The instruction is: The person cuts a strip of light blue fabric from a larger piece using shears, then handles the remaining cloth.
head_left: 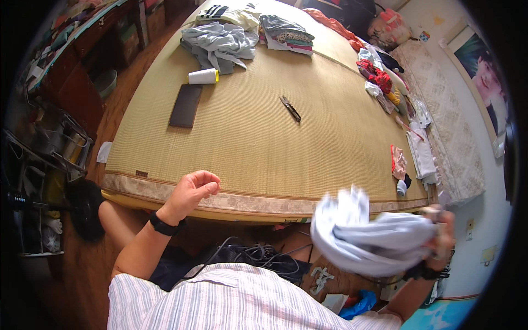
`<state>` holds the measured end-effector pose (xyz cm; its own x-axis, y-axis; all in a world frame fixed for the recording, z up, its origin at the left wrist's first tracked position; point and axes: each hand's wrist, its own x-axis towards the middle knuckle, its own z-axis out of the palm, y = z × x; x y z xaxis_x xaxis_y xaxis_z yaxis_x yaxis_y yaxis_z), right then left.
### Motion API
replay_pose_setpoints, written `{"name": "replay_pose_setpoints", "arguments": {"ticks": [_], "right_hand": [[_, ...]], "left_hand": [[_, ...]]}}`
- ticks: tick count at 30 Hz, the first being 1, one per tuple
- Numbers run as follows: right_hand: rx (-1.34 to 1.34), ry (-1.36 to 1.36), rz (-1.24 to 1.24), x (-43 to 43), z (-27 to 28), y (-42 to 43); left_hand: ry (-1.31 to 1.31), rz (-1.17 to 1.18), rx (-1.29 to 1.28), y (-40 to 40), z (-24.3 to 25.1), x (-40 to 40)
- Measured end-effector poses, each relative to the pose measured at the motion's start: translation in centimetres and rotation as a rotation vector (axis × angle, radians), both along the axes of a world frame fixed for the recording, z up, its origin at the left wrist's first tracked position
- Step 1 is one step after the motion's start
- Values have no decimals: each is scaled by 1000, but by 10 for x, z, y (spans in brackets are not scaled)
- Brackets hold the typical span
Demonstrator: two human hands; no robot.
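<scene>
My right hand (443, 235) grips a pale grey-white cloth garment (371, 235) at one end, off the right front edge of the bed. Both the hand and the cloth are blurred, and the garment hangs bunched in loops. Over the front border of the woven mat (247, 161), my left hand (194, 189) is loosely curled, thumb against the fingers, with nothing visible in it. Black thread snips (291, 108) lie on the mat ahead. Farther left are a dark smartphone (185, 105) and a white thread spool (203, 76) on its side.
Crumpled grey clothes (220, 43) and a folded clothes stack (286, 34) sit at the far side. Several small garments (375, 76) line the right edge. Black cables (264, 258) lie below the bed, near my lap. A black-seated stool (84, 210) stands left.
</scene>
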<state>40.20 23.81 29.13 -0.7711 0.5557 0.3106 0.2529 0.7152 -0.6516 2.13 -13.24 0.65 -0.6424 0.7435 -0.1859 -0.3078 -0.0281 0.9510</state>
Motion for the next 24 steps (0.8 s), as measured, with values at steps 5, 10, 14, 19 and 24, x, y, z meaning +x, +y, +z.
{"name": "replay_pose_setpoints", "arguments": {"ticks": [5,10,14,19,24], "right_hand": [[-369,374,212,-5,58,6],[136,153,-38,-99,76,25],[589,473,254,-234,103,34],[218,673,331,-335,77,52],[258,465,57,-385,-75,-36]], "left_hand": [[-32,-3,67,12,-3,2],[-4,102,131,9,-60,-7],[-81,155,125,2,-59,-7],[-61,150,125,19,-58,-8],[-39,196,115,11,-60,-8]]}}
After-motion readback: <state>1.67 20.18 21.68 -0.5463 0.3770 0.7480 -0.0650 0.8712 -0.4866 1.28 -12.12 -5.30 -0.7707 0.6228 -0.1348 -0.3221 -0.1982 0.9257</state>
